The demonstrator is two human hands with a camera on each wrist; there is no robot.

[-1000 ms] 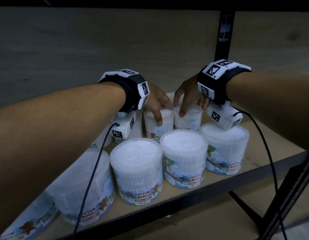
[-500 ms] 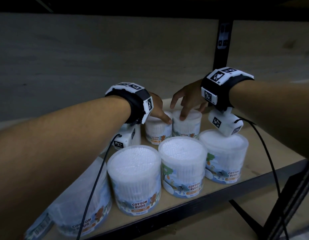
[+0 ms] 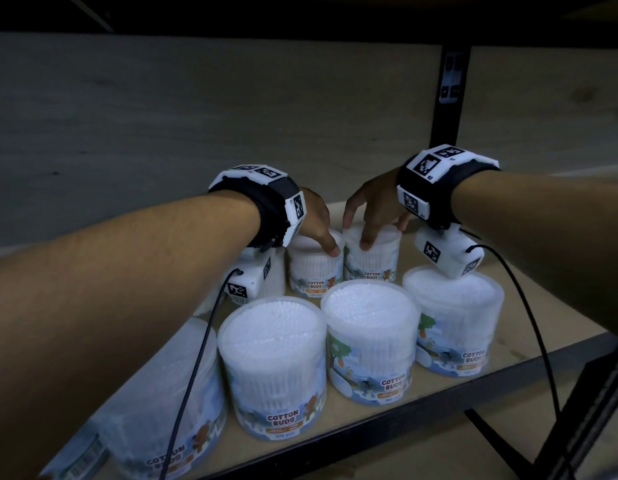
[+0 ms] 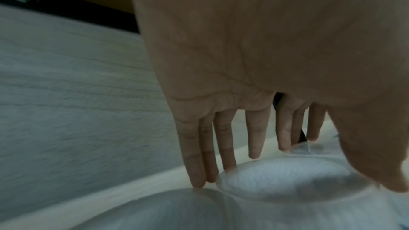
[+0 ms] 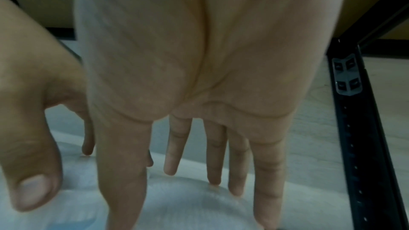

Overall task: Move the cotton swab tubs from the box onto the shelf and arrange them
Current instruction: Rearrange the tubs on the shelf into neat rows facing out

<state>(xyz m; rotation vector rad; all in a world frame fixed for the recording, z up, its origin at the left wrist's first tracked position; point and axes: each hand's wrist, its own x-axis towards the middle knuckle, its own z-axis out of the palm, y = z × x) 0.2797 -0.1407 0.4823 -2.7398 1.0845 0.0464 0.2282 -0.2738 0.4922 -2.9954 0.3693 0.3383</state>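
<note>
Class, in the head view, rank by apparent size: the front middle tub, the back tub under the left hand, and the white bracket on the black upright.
1. Front middle tub, nearest the camera, so likely enlarged.
2. Back tub under the left hand.
3. White bracket.

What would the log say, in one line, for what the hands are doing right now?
left hand: on back-left clear cotton bud tub | right hand: on back-right clear cotton bud tub | wooden shelf: tubs upright

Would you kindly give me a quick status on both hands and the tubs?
Left hand on back-left tub. Right hand on back-right tub. Both tubs standing on shelf. Nothing blocking.
</note>
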